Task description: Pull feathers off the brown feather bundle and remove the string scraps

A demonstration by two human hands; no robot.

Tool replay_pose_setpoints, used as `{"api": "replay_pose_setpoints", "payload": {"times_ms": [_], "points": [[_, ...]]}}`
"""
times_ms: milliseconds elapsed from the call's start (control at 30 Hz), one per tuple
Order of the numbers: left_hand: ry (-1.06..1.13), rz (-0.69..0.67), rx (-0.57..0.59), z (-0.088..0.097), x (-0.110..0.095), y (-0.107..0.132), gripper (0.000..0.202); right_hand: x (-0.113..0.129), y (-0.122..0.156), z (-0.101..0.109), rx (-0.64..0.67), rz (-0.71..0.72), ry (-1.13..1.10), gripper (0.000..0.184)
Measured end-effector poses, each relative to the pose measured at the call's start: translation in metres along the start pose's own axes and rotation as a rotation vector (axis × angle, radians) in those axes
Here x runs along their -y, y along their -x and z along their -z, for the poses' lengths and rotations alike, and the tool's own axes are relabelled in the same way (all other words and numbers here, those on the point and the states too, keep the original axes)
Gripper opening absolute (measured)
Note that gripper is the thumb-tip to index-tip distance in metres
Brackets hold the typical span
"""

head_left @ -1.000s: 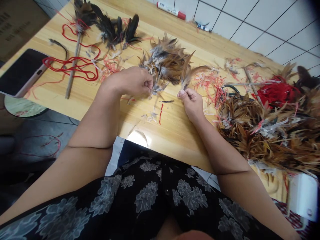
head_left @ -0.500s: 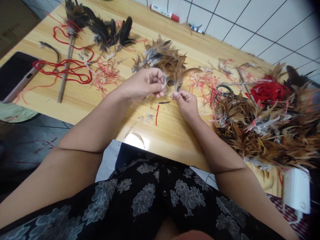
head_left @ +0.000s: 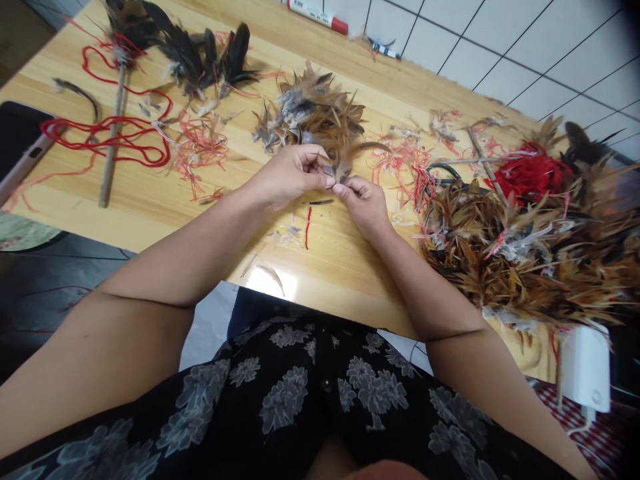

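so the left hand (head_left: 290,175) has swung in from the brown feather pile (head_left: 313,117) and now meets the right hand (head_left: 364,200) over the table (head_left: 345,260), both pinched shut on one small brown feather (head_left: 345,160), looks like they're sorting it.

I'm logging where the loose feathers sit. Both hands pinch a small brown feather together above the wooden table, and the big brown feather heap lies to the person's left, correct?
Not quite: the big brown feather heap lies to the person's right, as the head view shows. The left hand and right hand do pinch a small brown feather above the wooden table.
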State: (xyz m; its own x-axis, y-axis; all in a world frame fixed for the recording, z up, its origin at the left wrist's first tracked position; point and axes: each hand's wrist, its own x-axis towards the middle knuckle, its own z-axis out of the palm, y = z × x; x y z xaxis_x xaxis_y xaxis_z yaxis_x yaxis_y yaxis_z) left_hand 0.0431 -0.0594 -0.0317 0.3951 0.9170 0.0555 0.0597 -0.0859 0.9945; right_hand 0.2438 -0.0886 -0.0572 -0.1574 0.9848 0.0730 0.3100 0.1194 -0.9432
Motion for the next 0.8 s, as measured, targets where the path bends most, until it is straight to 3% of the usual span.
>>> {"api": "replay_pose_setpoints", "payload": {"times_ms": [200, 367, 433, 533, 667, 800], "points": [[-0.038, 0.008, 0.058, 0.006, -0.007, 0.000, 0.034, 0.006, 0.002, 0.000, -0.008, -0.011, -0.018, 0.062], [-0.420, -0.051, -0.149, 0.051, -0.029, 0.006, 0.038, -0.001, 0.004, 0.005, -0.068, -0.009, -0.035, 0.061], [-0.611, -0.024, -0.130, 0.072, -0.034, 0.009, 0.031, -0.004, 0.005, 0.006, -0.066, -0.001, -0.047, 0.063], [-0.760, 0.045, -0.003, 0.088, -0.034, 0.011, 0.020, -0.005, 0.006, 0.007, -0.055, -0.014, -0.047, 0.068], [-0.819, 0.019, -0.010, 0.079, -0.029, 0.008, 0.009, -0.003, 0.008, 0.007, -0.058, -0.016, -0.036, 0.070], [-0.792, -0.164, -0.041, 0.054, -0.019, 0.004, 0.023, -0.004, 0.008, 0.008, -0.053, 0.010, -0.023, 0.071]]}}
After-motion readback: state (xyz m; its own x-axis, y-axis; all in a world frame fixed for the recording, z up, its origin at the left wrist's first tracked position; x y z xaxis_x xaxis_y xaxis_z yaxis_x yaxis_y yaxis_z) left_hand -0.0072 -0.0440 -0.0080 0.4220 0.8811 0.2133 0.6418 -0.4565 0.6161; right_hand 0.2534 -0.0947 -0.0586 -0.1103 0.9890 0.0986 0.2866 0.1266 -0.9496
